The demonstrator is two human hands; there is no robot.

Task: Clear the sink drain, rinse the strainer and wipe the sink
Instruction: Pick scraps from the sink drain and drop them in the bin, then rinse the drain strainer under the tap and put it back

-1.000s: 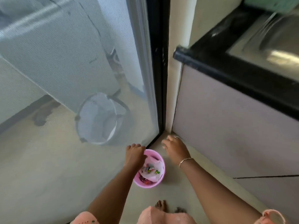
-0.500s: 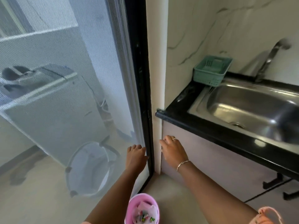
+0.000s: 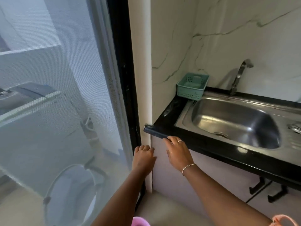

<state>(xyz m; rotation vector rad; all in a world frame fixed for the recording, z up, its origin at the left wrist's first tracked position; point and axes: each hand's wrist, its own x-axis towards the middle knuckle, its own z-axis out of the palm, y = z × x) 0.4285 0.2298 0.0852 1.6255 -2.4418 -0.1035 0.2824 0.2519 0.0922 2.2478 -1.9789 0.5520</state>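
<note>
The steel sink (image 3: 244, 111) is set in a black counter (image 3: 164, 128) at the right, its drain hole (image 3: 220, 134) open at the bottom of the basin. A round metal strainer (image 3: 295, 128) lies on the drainboard at the right edge of the frame. My right hand (image 3: 177, 151) reaches up with straight fingers that touch the counter's front edge near its left corner. My left hand (image 3: 143, 156) hangs beside the white wall corner, fingers loosely curled and holding nothing.
A faucet (image 3: 239, 75) stands behind the basin, and a green plastic basket (image 3: 192, 86) sits at the counter's back left corner. A black-framed screen door (image 3: 65, 95) fills the left side. A pink bin's (image 3: 140, 221) rim shows on the floor below. Black handles (image 3: 260, 185) stick out from the cabinet.
The view has risen from the floor to the sink. Both hands left the pink bin and moved up; the right hand now touches the counter edge.
</note>
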